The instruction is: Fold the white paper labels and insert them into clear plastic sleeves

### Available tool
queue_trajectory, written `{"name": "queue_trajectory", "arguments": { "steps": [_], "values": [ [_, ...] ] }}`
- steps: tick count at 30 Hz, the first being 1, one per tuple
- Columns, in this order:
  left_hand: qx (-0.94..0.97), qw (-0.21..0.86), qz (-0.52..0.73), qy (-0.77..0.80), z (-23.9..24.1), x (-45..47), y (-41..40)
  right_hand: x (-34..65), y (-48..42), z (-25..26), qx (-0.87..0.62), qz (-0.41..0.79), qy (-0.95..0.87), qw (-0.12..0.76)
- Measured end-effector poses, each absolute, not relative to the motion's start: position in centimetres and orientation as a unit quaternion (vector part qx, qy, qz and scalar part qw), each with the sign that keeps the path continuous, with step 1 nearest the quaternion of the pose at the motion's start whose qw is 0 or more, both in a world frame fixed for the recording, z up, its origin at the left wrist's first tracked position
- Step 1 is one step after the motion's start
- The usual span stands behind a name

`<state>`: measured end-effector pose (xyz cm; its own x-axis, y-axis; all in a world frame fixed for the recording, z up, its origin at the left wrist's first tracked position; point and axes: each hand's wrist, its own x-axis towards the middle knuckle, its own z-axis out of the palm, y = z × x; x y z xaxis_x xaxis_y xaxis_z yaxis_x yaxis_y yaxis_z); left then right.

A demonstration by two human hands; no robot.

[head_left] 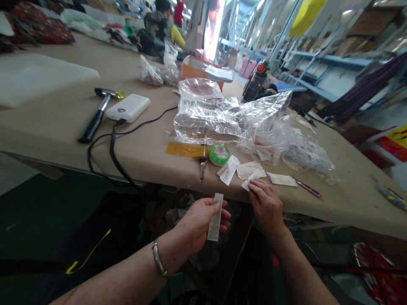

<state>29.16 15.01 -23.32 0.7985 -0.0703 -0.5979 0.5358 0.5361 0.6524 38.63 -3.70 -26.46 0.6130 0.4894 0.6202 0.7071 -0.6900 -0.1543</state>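
My left hand [199,220] is closed on a narrow, whitish translucent strip [215,226], pinched under the thumb just off the table's front edge. My right hand [267,205] rests at that edge, its fingers together on the near end of a small white slip [255,176]. Beside this slip lie another white slip [228,170] and a printed slip [247,169]. A green-rimmed round container [219,154] sits behind them. The metal tip of a thin pen-shaped tool [202,167] points toward me. To the right are a flat whitish piece [282,179] and tweezers [309,188].
Crumpled clear plastic bags [210,116] spread across the middle of the table [152,156]. At left lie a hammer [100,114] and a white box [129,108] with a black cable [113,148]. A bottle [255,80] stands behind; another person [157,27] is farther back.
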Motion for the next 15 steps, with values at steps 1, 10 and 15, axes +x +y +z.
{"name": "queue_trajectory", "arguments": {
  "steps": [1,10,15],
  "values": [
    [0.444,0.836,-0.187,0.262,-23.3,29.2,15.0,38.5,-3.8,-26.4,-0.870,-0.281,-0.334,0.227],
    [0.305,0.907,-0.192,0.219,-22.9,29.4,15.2,33.1,-0.6,-25.0,-0.759,-0.172,-0.531,0.337],
    [0.276,0.914,-0.207,0.213,-23.2,29.1,15.4,32.4,0.0,-25.5,-0.737,-0.138,-0.577,0.324]
  ]
}}
